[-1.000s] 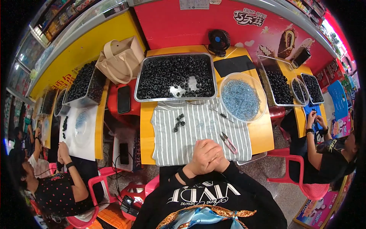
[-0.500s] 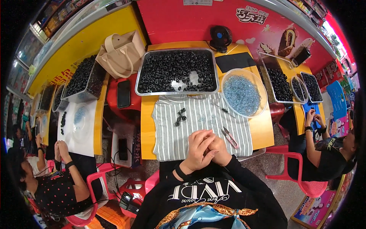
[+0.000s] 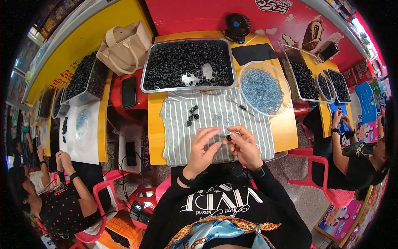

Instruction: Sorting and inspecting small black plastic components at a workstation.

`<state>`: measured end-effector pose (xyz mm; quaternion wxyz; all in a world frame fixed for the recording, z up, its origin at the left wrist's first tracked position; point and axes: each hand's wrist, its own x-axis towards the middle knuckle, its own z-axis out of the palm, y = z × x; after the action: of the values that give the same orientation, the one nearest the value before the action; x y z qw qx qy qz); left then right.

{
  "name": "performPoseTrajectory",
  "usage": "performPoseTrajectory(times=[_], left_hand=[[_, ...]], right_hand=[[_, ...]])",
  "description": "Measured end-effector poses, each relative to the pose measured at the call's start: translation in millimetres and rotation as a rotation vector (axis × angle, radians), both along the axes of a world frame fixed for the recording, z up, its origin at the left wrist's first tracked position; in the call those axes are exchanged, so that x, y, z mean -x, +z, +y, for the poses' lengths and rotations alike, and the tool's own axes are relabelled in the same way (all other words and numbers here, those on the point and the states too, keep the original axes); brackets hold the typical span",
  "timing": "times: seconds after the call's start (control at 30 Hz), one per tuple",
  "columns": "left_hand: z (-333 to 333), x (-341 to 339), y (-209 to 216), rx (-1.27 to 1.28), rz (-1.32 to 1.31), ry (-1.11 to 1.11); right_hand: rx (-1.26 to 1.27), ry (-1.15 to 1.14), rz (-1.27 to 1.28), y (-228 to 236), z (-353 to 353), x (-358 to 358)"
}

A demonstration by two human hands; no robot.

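Note:
My right hand (image 3: pixel 245 146) pinches a small black ring-shaped part (image 3: pixel 228 137) between thumb and fingers above the grey-and-white striped cloth (image 3: pixel 176 143). Beside it, my left hand (image 3: pixel 203 150) has its thumb and fingers apart, with nothing visible in them. Several similar black parts (image 3: pixel 192 116) lie in a little group on the cloth, beyond my left hand. A few tiny pale blue rings (image 3: pixel 227 119) are scattered beyond my fingertips. Farther right lies a thin dark-handled tool (image 3: pixel 242 107). The pink-handled snips no longer show; my right hand is over that spot.
At the back stands a clear tray (image 3: pixel 146 86) full of black parts. A round tub (image 3: pixel 286 108) of pale blue rings sits right of it. Behind are a black fan (image 3: pixel 237 28) and a black sheet (image 3: pixel 255 53). People work at tables on both sides.
My clasped hands have come apart, the left moving to the left and opening. A black part now shows in my right fingers. The view has shifted slightly.

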<state>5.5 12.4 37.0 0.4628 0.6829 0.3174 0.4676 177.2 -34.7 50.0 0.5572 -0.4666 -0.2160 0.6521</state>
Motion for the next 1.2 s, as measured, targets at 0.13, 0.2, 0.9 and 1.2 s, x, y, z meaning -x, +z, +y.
performPoseTrajectory(times=[0.13,0.2,0.9,1.2], left_hand=[[-8.2,-4.2,-7.3,0.045,0.018,-0.092],[-11.1,-6.7,-8.0,0.167,-0.139,-0.104],[-20.7,28.7,-23.6,0.802,-0.72,-0.252],[-27.3,22.4,-19.8,0.733,-0.614,-0.286]], right_hand=[[-0.076,0.019,0.041,0.9,-6.4,8.2],[-0.131,0.04,-0.067,3.9,-6.0,13.0],[-0.592,0.14,-1.223,-16.8,-21.3,24.4],[-0.458,0.121,-0.525,8.6,-12.8,21.2]])
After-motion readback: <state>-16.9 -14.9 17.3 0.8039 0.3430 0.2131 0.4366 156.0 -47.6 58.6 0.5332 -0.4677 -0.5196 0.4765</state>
